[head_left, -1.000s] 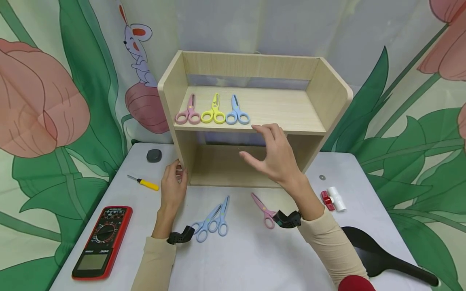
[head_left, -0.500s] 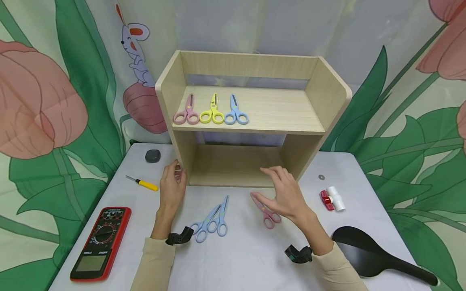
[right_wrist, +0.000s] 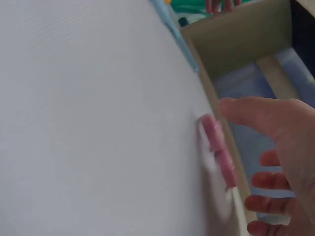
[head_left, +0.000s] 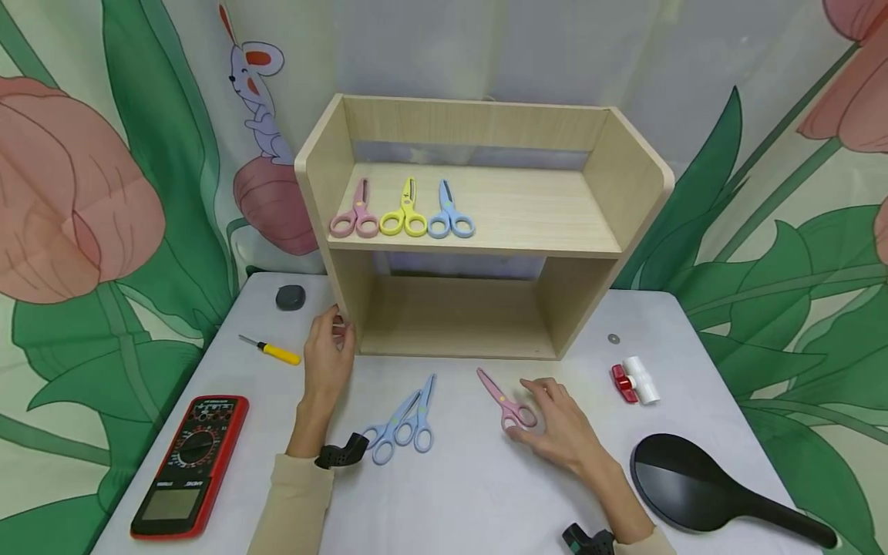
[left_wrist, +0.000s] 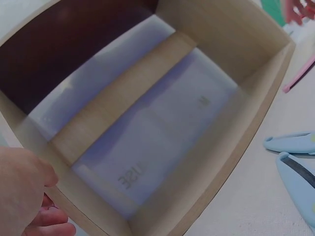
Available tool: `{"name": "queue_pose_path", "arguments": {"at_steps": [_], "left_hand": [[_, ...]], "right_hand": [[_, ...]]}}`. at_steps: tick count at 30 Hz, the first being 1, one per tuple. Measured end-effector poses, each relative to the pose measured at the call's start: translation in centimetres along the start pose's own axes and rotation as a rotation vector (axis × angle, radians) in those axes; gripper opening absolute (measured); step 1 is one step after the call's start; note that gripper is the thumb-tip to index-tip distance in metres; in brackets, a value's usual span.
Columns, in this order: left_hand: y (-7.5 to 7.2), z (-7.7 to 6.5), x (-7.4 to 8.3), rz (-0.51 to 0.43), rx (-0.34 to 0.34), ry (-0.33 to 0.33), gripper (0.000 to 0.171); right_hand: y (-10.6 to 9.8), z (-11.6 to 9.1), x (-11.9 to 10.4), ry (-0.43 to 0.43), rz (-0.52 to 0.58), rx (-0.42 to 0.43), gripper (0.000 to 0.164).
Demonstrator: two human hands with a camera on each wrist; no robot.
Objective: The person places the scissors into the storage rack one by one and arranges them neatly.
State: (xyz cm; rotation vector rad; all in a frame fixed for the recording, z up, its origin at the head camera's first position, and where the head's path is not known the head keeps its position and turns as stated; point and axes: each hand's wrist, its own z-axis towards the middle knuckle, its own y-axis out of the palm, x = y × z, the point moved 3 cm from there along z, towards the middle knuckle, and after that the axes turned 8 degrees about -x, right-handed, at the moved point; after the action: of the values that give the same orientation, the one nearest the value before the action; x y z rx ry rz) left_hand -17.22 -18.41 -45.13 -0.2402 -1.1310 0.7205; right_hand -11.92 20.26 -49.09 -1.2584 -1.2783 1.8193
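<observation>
My left hand grips the front edge of the left side panel of a two-tier wooden shelf, near its foot. In the left wrist view, the thumb lies along that edge with curled fingers beside it. Beside a pair of pink scissors on the table, my right hand hovers with thumb and fingers apart, holding nothing. Two pairs of blue scissors lie to their left, overlapping. On the upper shelf, pink scissors, yellow scissors and blue scissors stand in a row, blades pointing back.
Left on the table are a red-and-black multimeter, a yellow screwdriver and a dark rounded object. To the right lie a white pipe valve with red handle, a small washer and a black ladle-like utensil.
From the upper shelf's front edge, my right hand has come down and toward me to the pink scissors on the table. The left hand stays at the shelf.
</observation>
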Motion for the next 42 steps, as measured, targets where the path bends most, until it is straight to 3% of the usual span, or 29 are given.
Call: {"name": "queue_pose_path", "arguments": {"at_steps": [7, 19, 24, 28, 34, 38, 42], "left_hand": [[0.1, -0.3, 0.2, -0.007, -0.027, -0.017, 0.040], [0.1, -0.7, 0.0, -0.008, -0.034, -0.023, 0.041], [0.0, -0.5, 0.3, -0.010, -0.052, -0.025, 0.043], [-0.1, -0.4, 0.4, -0.010, -0.050, -0.025, 0.042], [-0.2, -0.2, 0.5, -0.019, -0.039, -0.023, 0.042], [-0.1, -0.2, 0.4, -0.015, -0.029, -0.026, 0.041], [-0.1, -0.2, 0.5, -0.012, -0.024, -0.023, 0.042]], "right_hand": [[1.3, -1.4, 1.0, 0.012, -0.060, -0.027, 0.073], [1.5, -0.7, 0.2, -0.025, -0.021, -0.097, 0.055], [0.6, 0.0, -0.4, -0.089, 0.038, -0.035, 0.048], [-1.8, 0.3, -2.1, -0.210, 0.088, 0.062, 0.049], [-7.7, 1.1, -5.5, -0.400, 0.126, 0.244, 0.059], [-11.7, 2.3, -7.0, -0.447, 0.151, 0.345, 0.059], [-15.3, 4.2, -8.1, -0.431, 0.093, 0.479, 0.058]]}}
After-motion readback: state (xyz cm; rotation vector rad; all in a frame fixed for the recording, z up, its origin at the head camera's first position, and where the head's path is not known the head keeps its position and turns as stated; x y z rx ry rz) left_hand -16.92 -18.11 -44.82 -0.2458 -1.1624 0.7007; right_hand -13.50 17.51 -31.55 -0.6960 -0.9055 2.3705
